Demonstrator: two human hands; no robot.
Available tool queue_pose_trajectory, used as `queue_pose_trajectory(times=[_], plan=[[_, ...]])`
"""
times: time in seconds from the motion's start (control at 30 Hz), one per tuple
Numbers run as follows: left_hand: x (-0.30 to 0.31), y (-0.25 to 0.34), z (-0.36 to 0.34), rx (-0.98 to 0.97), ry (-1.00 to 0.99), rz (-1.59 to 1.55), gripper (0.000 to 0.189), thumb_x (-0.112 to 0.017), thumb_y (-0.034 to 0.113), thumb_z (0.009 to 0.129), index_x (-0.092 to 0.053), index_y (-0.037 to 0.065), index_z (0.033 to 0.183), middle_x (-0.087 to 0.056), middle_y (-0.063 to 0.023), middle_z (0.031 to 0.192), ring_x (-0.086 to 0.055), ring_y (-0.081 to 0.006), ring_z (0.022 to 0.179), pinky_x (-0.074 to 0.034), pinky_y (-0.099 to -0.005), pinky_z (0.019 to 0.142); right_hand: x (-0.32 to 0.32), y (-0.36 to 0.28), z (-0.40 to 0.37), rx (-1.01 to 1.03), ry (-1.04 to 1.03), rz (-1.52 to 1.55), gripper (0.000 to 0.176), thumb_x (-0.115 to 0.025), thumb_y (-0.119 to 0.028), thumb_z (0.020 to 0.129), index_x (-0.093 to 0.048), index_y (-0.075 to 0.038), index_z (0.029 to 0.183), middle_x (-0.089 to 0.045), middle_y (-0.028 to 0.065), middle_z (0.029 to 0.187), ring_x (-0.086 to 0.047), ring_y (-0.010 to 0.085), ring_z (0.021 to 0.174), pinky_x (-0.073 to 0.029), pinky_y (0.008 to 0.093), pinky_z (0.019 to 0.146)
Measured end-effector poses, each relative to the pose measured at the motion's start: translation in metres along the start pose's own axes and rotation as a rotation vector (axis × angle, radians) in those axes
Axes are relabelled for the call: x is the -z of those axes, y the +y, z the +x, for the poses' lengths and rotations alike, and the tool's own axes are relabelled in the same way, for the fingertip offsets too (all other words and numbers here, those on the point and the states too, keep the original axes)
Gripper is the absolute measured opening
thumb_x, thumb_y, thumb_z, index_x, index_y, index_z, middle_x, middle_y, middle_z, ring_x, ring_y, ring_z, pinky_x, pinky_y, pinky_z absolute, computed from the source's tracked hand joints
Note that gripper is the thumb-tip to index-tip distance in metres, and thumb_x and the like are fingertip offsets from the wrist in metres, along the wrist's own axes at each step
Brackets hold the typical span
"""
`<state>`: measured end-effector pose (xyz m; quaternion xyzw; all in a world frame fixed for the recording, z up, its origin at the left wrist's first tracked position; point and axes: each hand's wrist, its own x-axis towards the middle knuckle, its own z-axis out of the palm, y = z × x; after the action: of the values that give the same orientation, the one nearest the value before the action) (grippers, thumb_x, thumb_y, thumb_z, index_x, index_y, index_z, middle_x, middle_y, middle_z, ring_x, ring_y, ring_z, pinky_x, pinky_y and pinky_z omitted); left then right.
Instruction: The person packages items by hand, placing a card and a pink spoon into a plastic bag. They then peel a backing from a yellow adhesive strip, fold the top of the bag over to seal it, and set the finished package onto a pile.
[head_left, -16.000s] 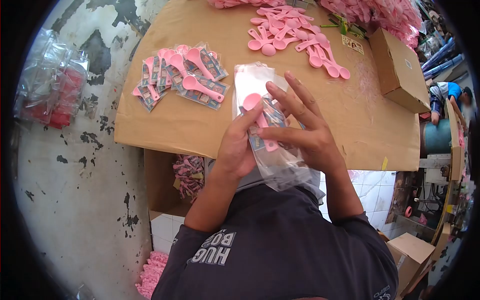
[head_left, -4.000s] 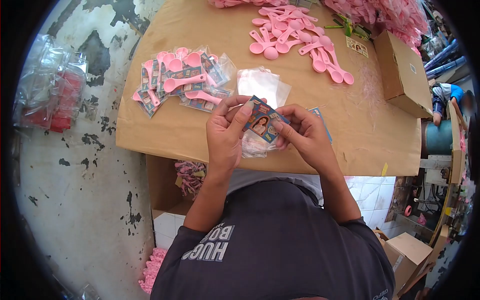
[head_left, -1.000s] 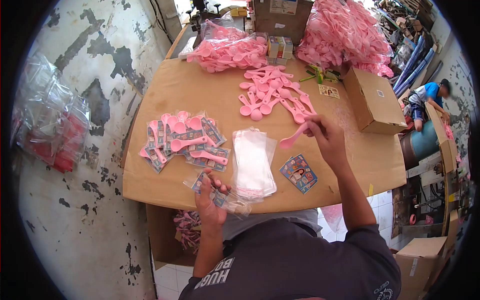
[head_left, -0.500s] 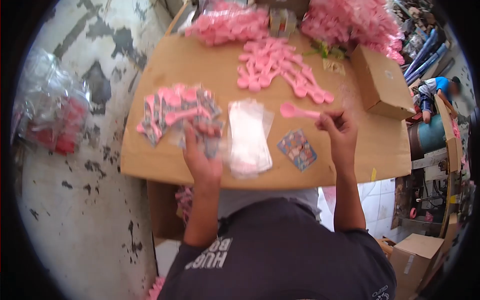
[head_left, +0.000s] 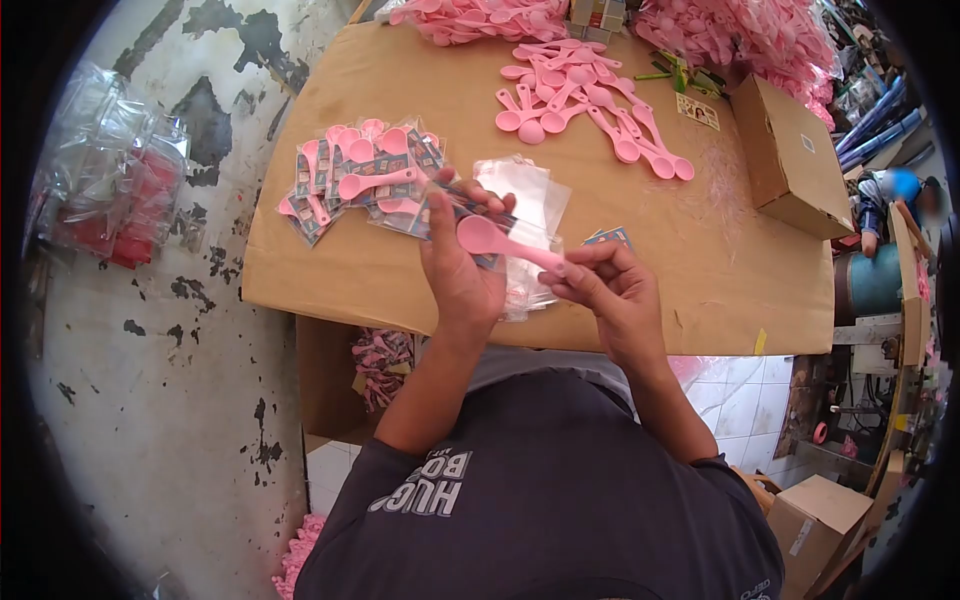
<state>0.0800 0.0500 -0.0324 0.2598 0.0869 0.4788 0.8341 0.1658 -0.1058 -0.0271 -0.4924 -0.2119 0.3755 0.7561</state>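
My right hand (head_left: pixel 615 295) pinches the handle end of a pink spoon (head_left: pixel 483 236), its bowl pointing left over my left hand. My left hand (head_left: pixel 465 265) is palm up, its fingers curled round a clear packet with a dark printed card (head_left: pixel 452 200). Beneath and behind the hands lies a stack of clear plastic bags (head_left: pixel 525 185). To the left is a pile of packets (head_left: pixel 370 165) holding cards and pink spoons. Some printed cards (head_left: pixel 608 238) show partly behind my right hand. Farther back lie loose pink spoons (head_left: pixel 575 95).
A cardboard box (head_left: pixel 790 160) stands at the table's right edge. Large heaps of pink spoons (head_left: pixel 735 45) sit at the back. Clear bags (head_left: pixel 110 170) lie at the far left. Another person (head_left: pixel 885 195) is at the far right, beside a teal drum (head_left: pixel 873 284).
My right hand has brought the spoon left to my left hand. My left hand has moved right, toward the plastic bags. The whole view has shifted slightly.
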Motion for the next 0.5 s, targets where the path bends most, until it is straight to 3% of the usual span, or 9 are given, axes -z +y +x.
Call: queue_pose_trajectory(times=[0.03,0.07,0.1,0.13,0.27,0.4,0.47,0.5], plan=[[-0.001,-0.001,-0.002,-0.003,0.005,0.0,0.038,-0.057,0.037,0.107,-0.05,0.011,0.133,-0.061,-0.003,0.097,-0.063,-0.0151,0.091,-0.053,-0.041,0.101,-0.004,0.001,0.0,-0.025,-0.043,0.029,0.012,-0.066,-0.004,0.099,-0.061,0.004,0.107,-0.072,0.015,0.105,-0.075,0.0248,0.097,-0.062,0.0338,0.088],[-0.002,0.0,-0.003,0.069,0.005,-0.071,0.04,-0.057,0.038,0.107,-0.05,0.01,0.133,-0.062,-0.0043,0.096,-0.063,-0.016,0.09,-0.055,-0.0426,0.098,-0.007,0.001,0.001,-0.031,-0.054,0.011,0.016,-0.069,-0.005,0.098,-0.06,0.001,0.109,-0.07,0.0091,0.101,-0.072,0.0176,0.092,-0.06,0.028,0.081],[-0.004,0.0,-0.006,0.143,0.006,-0.143,0.041,-0.058,0.038,0.106,-0.049,0.009,0.134,-0.063,-0.0055,0.095,-0.064,-0.0169,0.089,-0.056,-0.0442,0.096,-0.006,0.004,0.002,-0.035,-0.055,0.01,0.016,-0.069,-0.005,0.098,-0.06,0.001,0.109,-0.07,0.0091,0.101,-0.072,0.0176,0.092,-0.06,0.028,0.081],[-0.005,-0.001,-0.008,0.193,-0.012,-0.17,0.04,-0.057,0.038,0.107,-0.05,0.01,0.133,-0.06,-0.0042,0.097,-0.062,-0.015,0.089,-0.054,-0.0388,0.096,-0.005,0.009,0.005,0.025,-0.044,-0.088,0.02,-0.072,-0.006,0.096,-0.059,0.0,0.11,-0.068,0.0061,0.1,-0.068,0.0134,0.09,-0.056,0.0259,0.077],[-0.006,-0.006,-0.017,0.297,-0.022,-0.216,0.036,-0.054,0.032,0.108,-0.047,0.008,0.134,-0.061,-0.0061,0.097,-0.063,-0.0168,0.091,-0.057,-0.0407,0.09,-0.005,0.027,0.018,0.262,-0.048,-0.234,0.033,-0.08,-0.006,0.089,-0.057,-0.005,0.113,-0.059,-0.0014,0.097,-0.054,0.0043,0.086,-0.046,0.0223,0.072],[0.008,-0.006,-0.015,0.348,-0.068,-0.232,0.035,-0.054,0.028,0.109,-0.047,0.006,0.135,-0.061,-0.0067,0.098,-0.063,-0.0176,0.092,-0.057,-0.0397,0.09,-0.013,0.024,0.017,0.252,0.032,-0.303,0.041,-0.084,-0.005,0.082,-0.06,-0.007,0.115,-0.063,0.0034,0.104,-0.057,0.011,0.093,-0.049,0.0286,0.082],[0.011,-0.001,-0.014,0.433,-0.006,-0.173,0.034,-0.054,0.024,0.109,-0.046,0.004,0.136,-0.063,-0.0078,0.101,-0.064,-0.0187,0.093,-0.057,-0.0399,0.091,-0.014,0.012,0.019,0.745,-0.015,-0.795,0.042,-0.087,-0.012,0.078,-0.069,-0.009,0.116,-0.068,0.0109,0.118,-0.06,0.0225,0.107,-0.049,0.0353,0.092],[0.014,0.0,-0.011,0.428,0.0,-0.181,0.034,-0.054,0.024,0.109,-0.046,0.004,0.136,-0.063,-0.0078,0.101,-0.064,-0.0187,0.093,-0.057,-0.0399,0.091,-0.011,0.004,0.018,0.742,-0.024,-0.8,0.042,-0.087,-0.012,0.078,-0.069,-0.009,0.116,-0.068,0.0109,0.118,-0.06,0.0225,0.107,-0.049,0.0353,0.092]])
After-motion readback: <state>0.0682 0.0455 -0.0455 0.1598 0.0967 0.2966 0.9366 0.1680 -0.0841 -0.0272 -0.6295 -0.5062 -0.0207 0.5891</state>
